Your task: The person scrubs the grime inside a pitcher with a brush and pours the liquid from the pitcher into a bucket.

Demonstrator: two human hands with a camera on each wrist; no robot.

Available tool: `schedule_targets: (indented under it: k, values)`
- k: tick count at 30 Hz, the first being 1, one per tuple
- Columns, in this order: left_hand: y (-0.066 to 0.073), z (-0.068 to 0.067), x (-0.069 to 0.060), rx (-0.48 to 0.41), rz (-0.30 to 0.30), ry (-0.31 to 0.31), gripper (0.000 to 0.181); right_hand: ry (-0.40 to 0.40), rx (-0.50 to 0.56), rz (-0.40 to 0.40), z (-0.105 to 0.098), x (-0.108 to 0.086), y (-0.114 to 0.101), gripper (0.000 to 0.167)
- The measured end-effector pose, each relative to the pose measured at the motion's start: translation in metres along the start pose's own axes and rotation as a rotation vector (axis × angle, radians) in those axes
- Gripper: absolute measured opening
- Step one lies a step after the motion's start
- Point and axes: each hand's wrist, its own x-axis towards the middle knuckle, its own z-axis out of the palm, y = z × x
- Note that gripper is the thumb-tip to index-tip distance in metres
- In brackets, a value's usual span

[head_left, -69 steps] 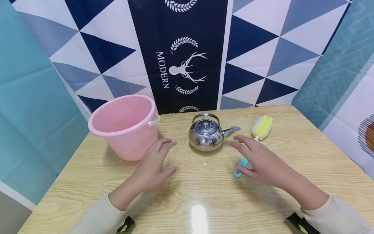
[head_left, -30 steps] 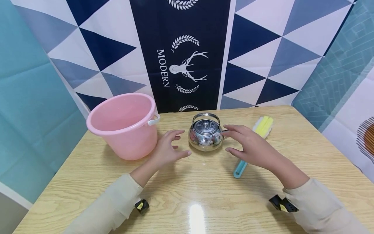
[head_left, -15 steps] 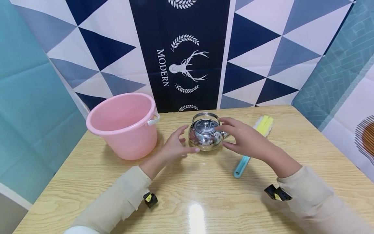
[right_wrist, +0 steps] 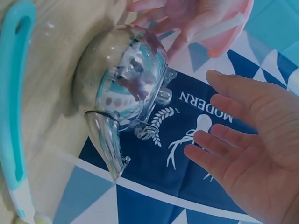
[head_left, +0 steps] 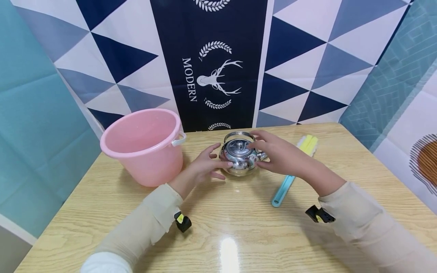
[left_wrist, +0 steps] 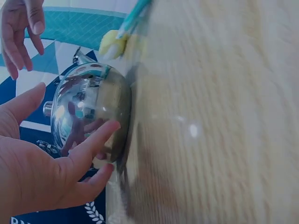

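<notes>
Probably slick, stiff and light, a metal kettle (head_left: 235, 149) stood right of the pink bucket (head_left: 153, 167), its handle (head_left: 239, 133) likely the best hold; left hand (head_left: 205, 166) and right hand (head_left: 279, 154), apart, gripped nothing.

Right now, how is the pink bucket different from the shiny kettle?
The pink bucket is much bigger than the shiny kettle. The pink bucket is plain pink, but the shiny kettle is silver and reflects like a mirror. The pink bucket is open on top, while the shiny kettle has its lid on. Both stand upright on the wooden table.
</notes>
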Motion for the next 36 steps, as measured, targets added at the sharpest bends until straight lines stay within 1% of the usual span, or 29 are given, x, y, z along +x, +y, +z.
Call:
schedule_targets:
  k: [3, 8, 11, 14, 19, 22, 29, 32, 36]
  values:
    - [0.002, 0.001, 0.005, -0.049, -0.044, -0.015, 0.090, -0.012, -0.012, -0.002, -0.002, 0.006, 0.001, 0.042]
    - [0.004, 0.004, 0.010, -0.088, -0.070, -0.029, 0.087, -0.019, -0.026, -0.016, -0.004, 0.014, 0.003, 0.043]
    - [0.004, 0.006, 0.013, -0.090, -0.070, -0.017, 0.085, -0.034, -0.027, -0.013, -0.005, 0.019, 0.004, 0.044]
    - [0.004, 0.007, 0.015, -0.078, -0.062, 0.007, 0.084, -0.045, -0.028, -0.015, -0.004, 0.023, 0.005, 0.043]
    - [0.004, 0.008, 0.015, -0.058, -0.058, 0.043, 0.083, -0.039, -0.030, -0.022, 0.000, 0.030, 0.010, 0.043]
    - [0.003, 0.009, 0.015, -0.063, -0.056, 0.050, 0.082, -0.044, -0.033, -0.015, 0.002, 0.034, 0.011, 0.041]
    - [0.001, 0.010, 0.017, -0.066, -0.044, 0.056, 0.081, -0.069, -0.014, 0.033, 0.008, 0.045, 0.010, 0.033]
    - [0.000, 0.010, 0.018, -0.068, -0.043, 0.063, 0.081, -0.060, -0.027, 0.014, 0.014, 0.048, 0.012, 0.029]
    - [-0.001, 0.011, 0.017, -0.075, -0.044, 0.067, 0.082, -0.024, -0.047, -0.031, 0.020, 0.051, 0.014, 0.023]
